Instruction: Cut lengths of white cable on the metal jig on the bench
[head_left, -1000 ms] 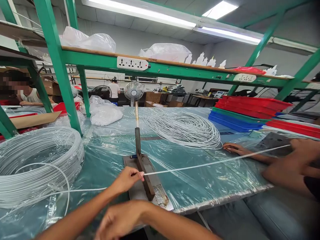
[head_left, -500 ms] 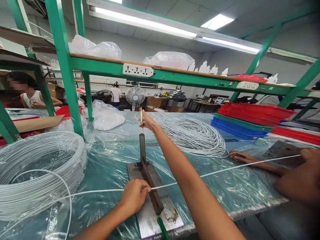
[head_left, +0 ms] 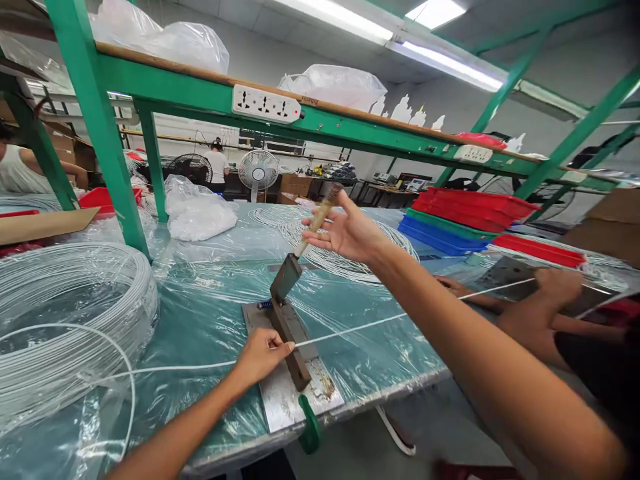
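My left hand (head_left: 265, 357) pinches a white cable (head_left: 190, 368) where it crosses the base of a lever cutter (head_left: 290, 353). Behind it, my right hand (head_left: 350, 230) rests against the raised, tilted handle (head_left: 320, 217), its fingers spread and the palm partly showing. The cable runs left to a large coil (head_left: 145, 287) wrapped in clear plastic, and right under my right forearm towards a person's fist (head_left: 557, 287). The cutter stands on a metal plate (head_left: 280, 403) near the table's front edge.
A second cable coil (head_left: 350, 267) lies behind my right hand. Red, green and blue trays (head_left: 450, 230) are stacked at the back right. A green clamp (head_left: 309, 427) hangs at the front edge. Green shelf posts (head_left: 100, 127) rise at the left; a person's arms reach in from the right.
The cutter's handle has swung from upright to a rightward tilt, and my right hand's fingers have loosened and spread. The whole view has shifted. My left hand still pinches the cable.
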The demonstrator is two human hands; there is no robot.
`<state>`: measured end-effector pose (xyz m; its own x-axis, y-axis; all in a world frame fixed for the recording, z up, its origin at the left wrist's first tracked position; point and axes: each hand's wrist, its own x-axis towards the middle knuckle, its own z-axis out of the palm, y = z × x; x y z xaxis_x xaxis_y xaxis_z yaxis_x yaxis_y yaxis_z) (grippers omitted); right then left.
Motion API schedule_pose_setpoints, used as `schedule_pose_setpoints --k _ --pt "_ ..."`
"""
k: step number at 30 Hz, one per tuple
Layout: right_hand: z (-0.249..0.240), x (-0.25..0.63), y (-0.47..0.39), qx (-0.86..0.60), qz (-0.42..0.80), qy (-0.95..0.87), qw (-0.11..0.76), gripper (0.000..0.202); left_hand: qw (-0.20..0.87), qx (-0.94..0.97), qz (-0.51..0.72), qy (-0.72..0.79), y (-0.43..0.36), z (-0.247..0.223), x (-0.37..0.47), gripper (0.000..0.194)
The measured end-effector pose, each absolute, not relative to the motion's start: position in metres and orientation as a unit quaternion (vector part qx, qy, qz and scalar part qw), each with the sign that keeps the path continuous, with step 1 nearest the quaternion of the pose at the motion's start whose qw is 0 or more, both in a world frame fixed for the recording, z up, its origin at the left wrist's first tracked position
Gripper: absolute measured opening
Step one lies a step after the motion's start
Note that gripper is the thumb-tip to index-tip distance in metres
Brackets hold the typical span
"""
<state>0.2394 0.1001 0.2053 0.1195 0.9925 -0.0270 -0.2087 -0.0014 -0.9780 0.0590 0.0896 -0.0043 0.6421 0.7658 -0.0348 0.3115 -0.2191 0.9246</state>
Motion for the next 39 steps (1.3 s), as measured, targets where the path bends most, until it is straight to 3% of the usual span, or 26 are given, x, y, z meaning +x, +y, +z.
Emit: schedule_pose_setpoints --k 8,13,17,21,26,39 --pt "0.177 0.221 -0.007 -0.580 0.498 -0.403 0.504 0.016 0.465 0.733 0.236 0.437 0.093 -0.014 0.068 0.028" --pt "0.160 0.214 -0.045 -0.619 0.509 -0.360 0.479 0.062 0.428 0.742 0.231 0.462 0.091 -0.010 0.068 0.027" --pt "0.142 0.202 -0.064 -0.646 0.526 -0.313 0.456 0.079 0.415 0.748 0.222 0.468 0.088 -0.003 0.068 0.028" --pt "0.118 0.189 -0.073 -0.677 0.550 -0.286 0.397 0.066 0.410 0.750 0.221 0.470 0.088 -0.001 0.068 0.025" --pt "0.092 0.187 -0.076 -0.700 0.498 -0.386 0.337 0.023 0.426 0.748 0.229 0.454 0.092 -0.010 0.070 0.026" --pt "0.074 0.194 -0.098 -0.678 0.506 -0.361 0.391 0.058 0.500 0.735 0.258 0.379 0.091 -0.009 0.061 0.042"
